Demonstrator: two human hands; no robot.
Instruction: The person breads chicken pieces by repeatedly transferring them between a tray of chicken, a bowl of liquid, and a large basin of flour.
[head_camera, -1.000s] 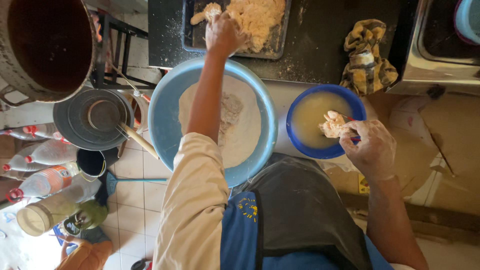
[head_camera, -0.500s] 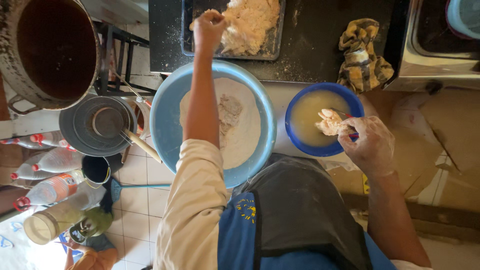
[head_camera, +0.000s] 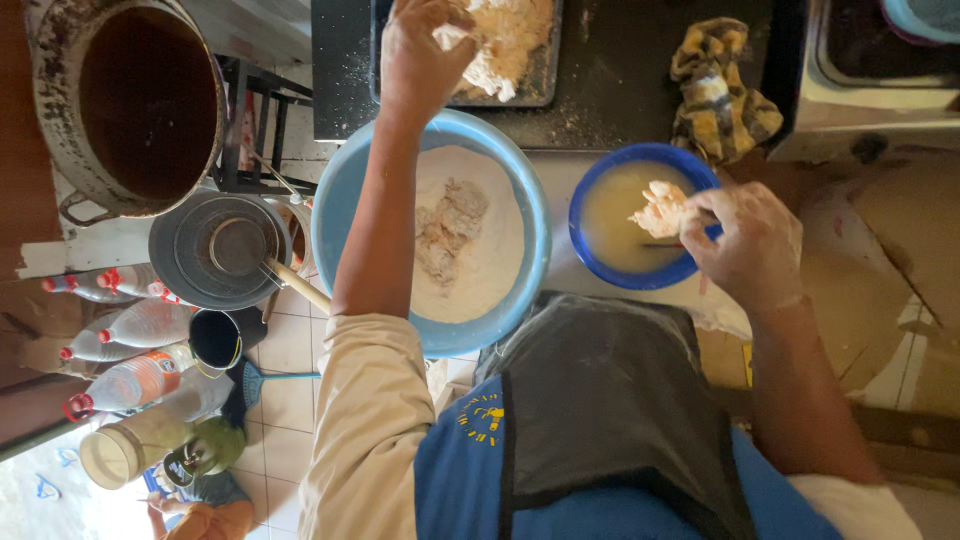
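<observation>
Left hand (head_camera: 425, 55) now lowered onto tray (head_camera: 545, 90), fingers closed on floured piece (head_camera: 470, 50); right hand (head_camera: 745, 240) pinches wet piece (head_camera: 660, 208) over blue bowl (head_camera: 600, 165).

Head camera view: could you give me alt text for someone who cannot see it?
The left hand sets a floured piece on a dark tray, reaching over a light blue flour basin; the right hand lifts a battered piece from a blue bowl.

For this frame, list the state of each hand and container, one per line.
left hand: gripping a floured piece over the tray
right hand: holding a wet piece over the batter
tray: holds floured pieces
light blue basin: holds flour
dark blue bowl: holds pale batter
big pot: open
</observation>
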